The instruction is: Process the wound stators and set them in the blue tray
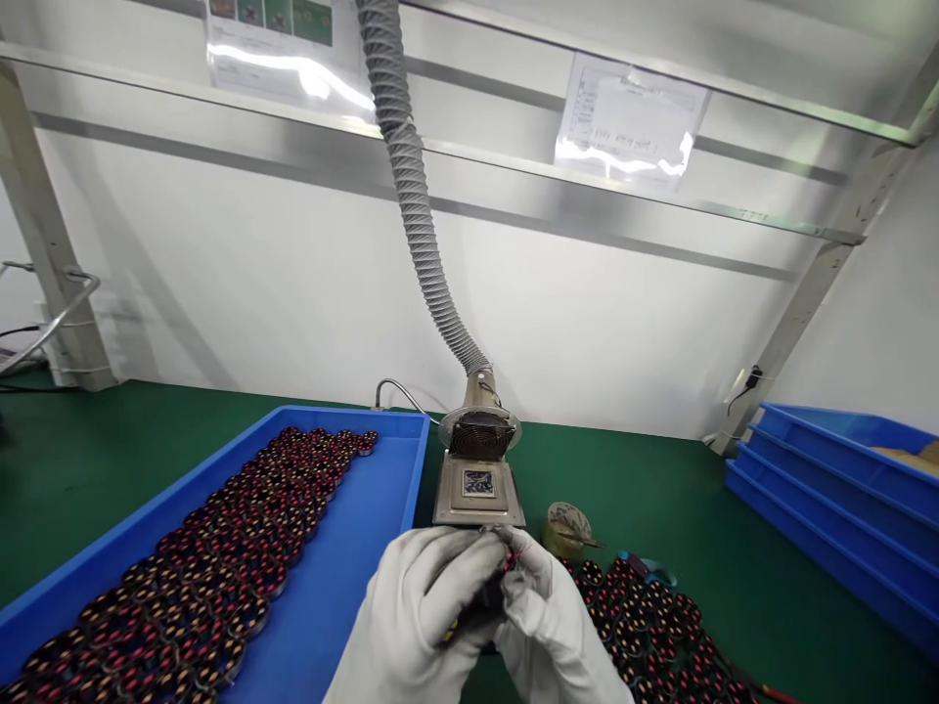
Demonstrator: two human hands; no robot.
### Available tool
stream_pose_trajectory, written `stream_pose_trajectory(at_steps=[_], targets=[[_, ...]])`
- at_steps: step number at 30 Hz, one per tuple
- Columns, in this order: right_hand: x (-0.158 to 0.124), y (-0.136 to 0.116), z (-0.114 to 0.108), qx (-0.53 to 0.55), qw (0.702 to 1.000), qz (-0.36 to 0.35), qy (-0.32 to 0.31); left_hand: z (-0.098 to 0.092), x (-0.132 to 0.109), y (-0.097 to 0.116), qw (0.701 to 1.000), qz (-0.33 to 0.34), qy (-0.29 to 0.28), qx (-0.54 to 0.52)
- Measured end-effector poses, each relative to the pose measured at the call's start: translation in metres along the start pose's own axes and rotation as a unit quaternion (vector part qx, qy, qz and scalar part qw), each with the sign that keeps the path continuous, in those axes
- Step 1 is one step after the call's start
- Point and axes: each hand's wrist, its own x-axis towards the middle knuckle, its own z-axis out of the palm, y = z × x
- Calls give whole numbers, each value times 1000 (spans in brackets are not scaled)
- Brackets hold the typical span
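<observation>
Both of my hands wear white gloves with dark smudges on the fingers and meet at the lower middle. My left hand (425, 606) is closed around a small dark, round motor stator (488, 592) with red windings, mostly hidden by the gloves. The fingers of my right hand (543, 611) are pinched at its right side, where fine red wire shows. Just beyond my fingertips stands a metal solder pot (447, 510) with a shiny square bath (479, 483) in its top.
A blue tray (367, 548) at left holds many similar stators (242, 528). More stators (646, 626) lie at right, near a small round tin (564, 528). A grey extraction hose (418, 186) hangs over the pot. Stacked blue trays (828, 508) stand far right.
</observation>
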Motion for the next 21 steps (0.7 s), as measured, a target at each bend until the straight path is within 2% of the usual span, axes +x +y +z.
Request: stream_pose_trajectory(at_steps=[3, 5, 6, 9, 11, 15, 16, 19, 21], targets=[[0, 3, 4, 3, 999, -11, 42, 2, 1, -2, 992, -48, -5, -117], [-1, 4, 3, 11, 998, -3, 55, 3, 1, -1, 970, -114, 34, -214], [-1, 4, 1, 22, 999, 13, 47, 4, 0, 0, 952, -161, 59, -253], [0, 1, -6, 54, 993, 100, -35, -1, 0, 4, 892, -316, 128, -297], [4, -4, -14, 57, 986, 139, -76, -8, 2, 5, 872, -367, 131, -296], [19, -14, -26, 25, 983, 165, -77, -12, 6, 4, 886, -318, -11, -337], [21, -15, -28, 21, 981, 177, -81, -10, 7, 4, 883, -312, -14, -351], [22, -12, -25, 25, 971, 218, -94, -2, 4, 8, 872, -311, 75, -370], [16, -8, -20, 30, 972, 216, -87, -1, 1, 11, 872, -303, 131, -362]])
